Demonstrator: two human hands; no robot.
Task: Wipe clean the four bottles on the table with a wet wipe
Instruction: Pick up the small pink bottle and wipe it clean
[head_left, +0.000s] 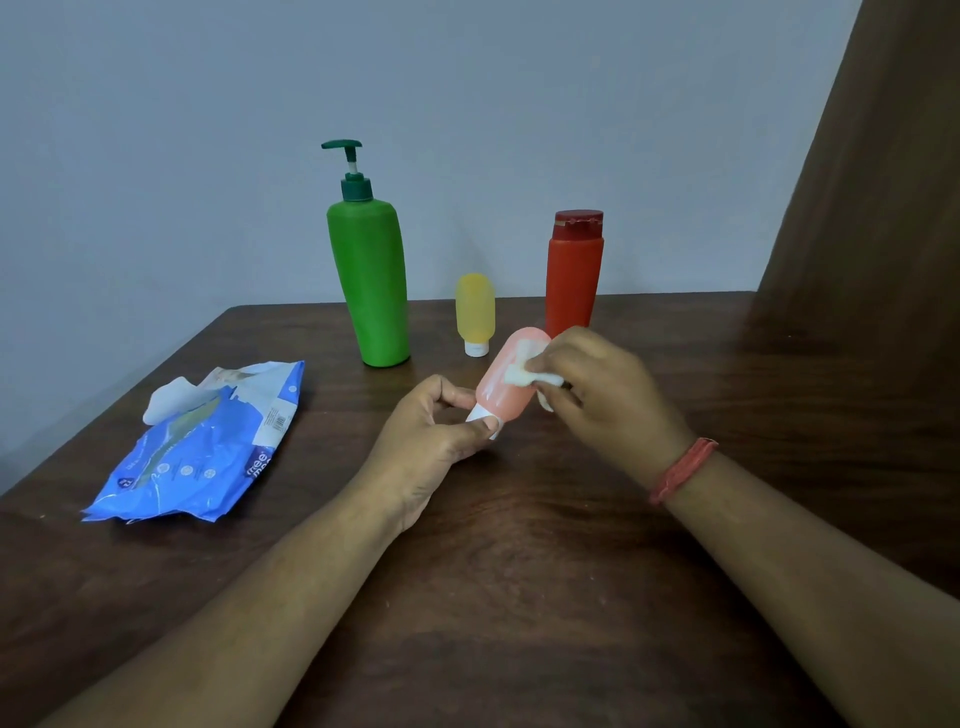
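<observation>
Your left hand (441, 431) pinches the white cap of the pink bottle (511, 379), held tilted above the table (571, 597). Your right hand (602, 384) presses a bunched wet wipe (524, 375) against its side. Standing behind: green pump bottle (371, 280), yellow bottle (475, 312), red bottle (574, 275); wipes pack (202, 452) at left.

A dark wooden surface (519, 597) is seen. Upright at its back are stood a green pump bottle (370, 280), a small yellow bottle (475, 312) on its white cap, and a red bottle (573, 275). A blue wipes pack (208, 447) is laid at the left.
</observation>
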